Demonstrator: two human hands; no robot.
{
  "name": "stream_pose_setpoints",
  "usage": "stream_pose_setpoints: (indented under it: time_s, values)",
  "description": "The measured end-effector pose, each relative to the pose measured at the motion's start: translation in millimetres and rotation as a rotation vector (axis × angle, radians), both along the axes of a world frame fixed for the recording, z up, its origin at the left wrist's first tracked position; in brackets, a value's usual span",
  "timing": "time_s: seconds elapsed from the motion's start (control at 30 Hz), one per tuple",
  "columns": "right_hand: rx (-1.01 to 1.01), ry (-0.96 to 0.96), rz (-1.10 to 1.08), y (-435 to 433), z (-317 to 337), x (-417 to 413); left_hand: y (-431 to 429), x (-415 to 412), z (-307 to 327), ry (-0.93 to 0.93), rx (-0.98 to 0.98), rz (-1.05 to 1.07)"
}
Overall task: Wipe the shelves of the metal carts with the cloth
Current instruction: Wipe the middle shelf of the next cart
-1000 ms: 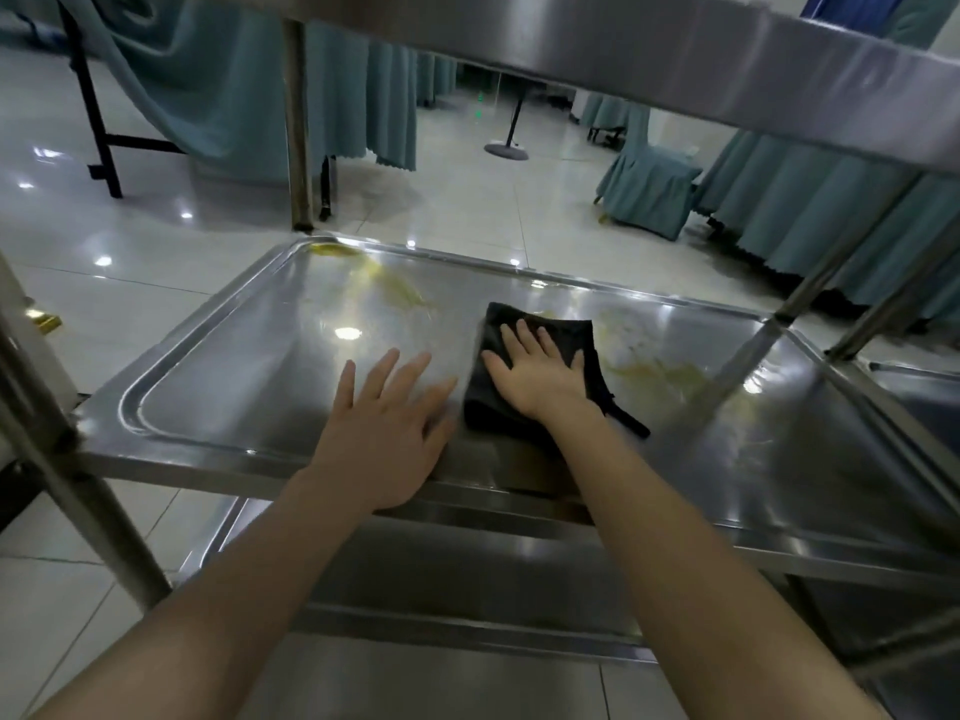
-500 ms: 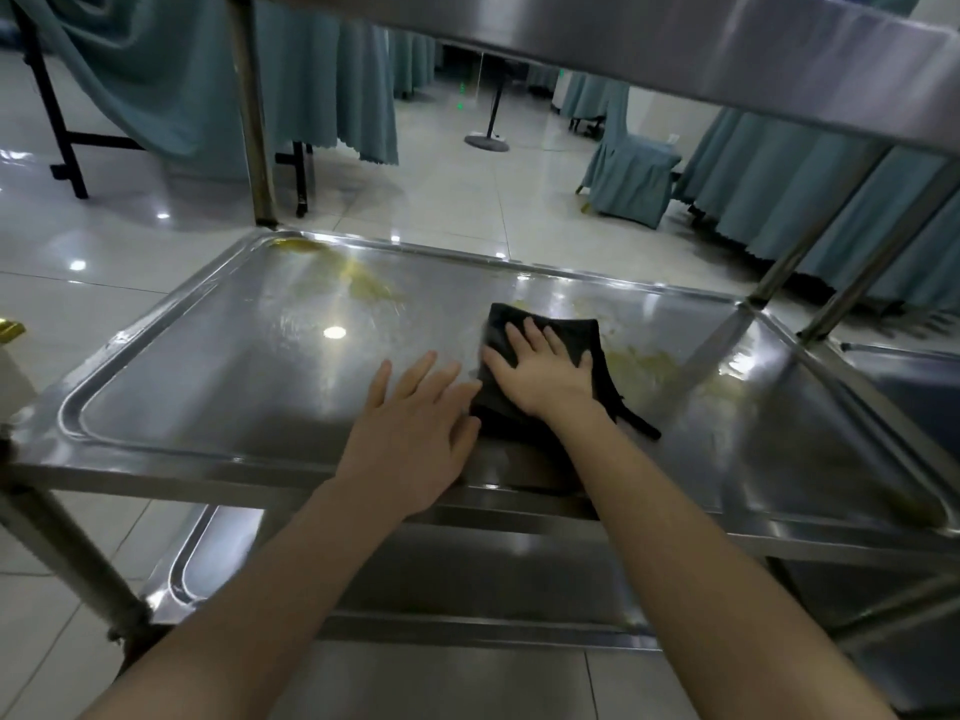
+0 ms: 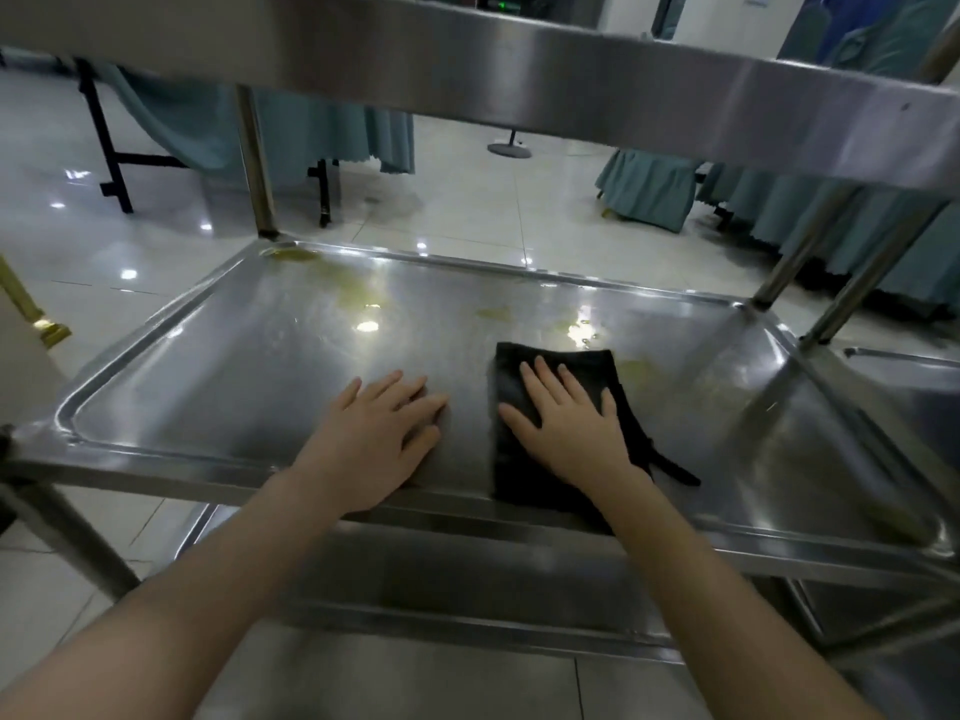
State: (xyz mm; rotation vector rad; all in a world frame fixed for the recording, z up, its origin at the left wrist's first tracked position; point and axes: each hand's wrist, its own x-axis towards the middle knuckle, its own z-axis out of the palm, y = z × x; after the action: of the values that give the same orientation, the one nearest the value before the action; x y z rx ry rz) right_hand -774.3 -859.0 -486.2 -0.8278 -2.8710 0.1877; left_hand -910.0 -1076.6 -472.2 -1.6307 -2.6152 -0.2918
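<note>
Soft folded black cloth (image 3: 511, 459) sits by the front edge of the shiny steel cart's middle shelf (image 3: 270, 387), right hand (image 3: 566, 428) pressed flat on it, fingers straight. Left hand (image 3: 374, 433) rests flat on bare shelf alongside. Cloth looks light and floppy, probably slides easily, so palm pressure beats pinching. Yellowish smears (image 3: 353, 298) sit toward the shelf's back.
</note>
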Motion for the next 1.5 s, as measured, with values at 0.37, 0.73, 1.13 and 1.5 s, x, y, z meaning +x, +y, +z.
stream_pose_setpoints:
  time_s: [0.37, 0.73, 1.13, 1.5]
  values:
    - [0.003, -0.024, 0.086, 0.1, 2.3, 20.0, 10.6, -6.9, 4.8, -0.053, 0.003, -0.037]
    - [-0.091, -0.137, -0.190, 47.7, 14.2, -15.7, 8.9, -8.2, -13.4, 0.003, -0.043, -0.091]
    - [-0.078, -0.115, -0.013, -25.5, 22.8, 103.7, 54.1, 1.8, 16.1, -0.186, -0.078, -0.153]
    - [-0.124, -0.096, -0.213, 96.1, 8.6, 35.1, 82.5, 56.5, -2.8, -0.027, -0.060, -0.098]
